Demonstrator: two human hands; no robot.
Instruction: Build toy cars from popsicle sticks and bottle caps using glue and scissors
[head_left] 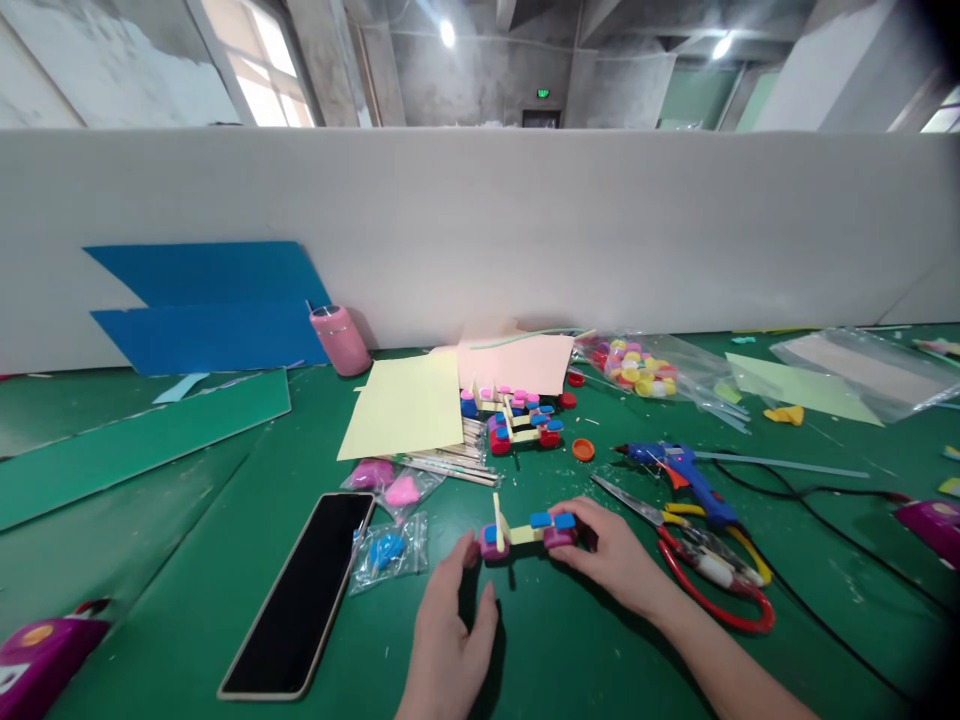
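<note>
A small craft car (526, 531) made of wooden sticks with magenta bottle-cap wheels and blue pieces sits on the green table (225, 500). My right hand (611, 555) curls round its right end, fingers closed on the wheel there. My left hand (448, 630) rests just in front of its left wheel, fingers apart, fingertips touching or nearly touching that wheel. Two similar finished cars (517, 418) stand farther back.
A black phone (304, 590) lies left of my hands beside small bags of parts (390, 548). Scissors (697, 560) and a blue glue gun (686, 475) with its cord lie to the right. Yellow paper (405, 405), wooden sticks, a bag of caps (637, 365) and a pink cup (341, 340) are behind.
</note>
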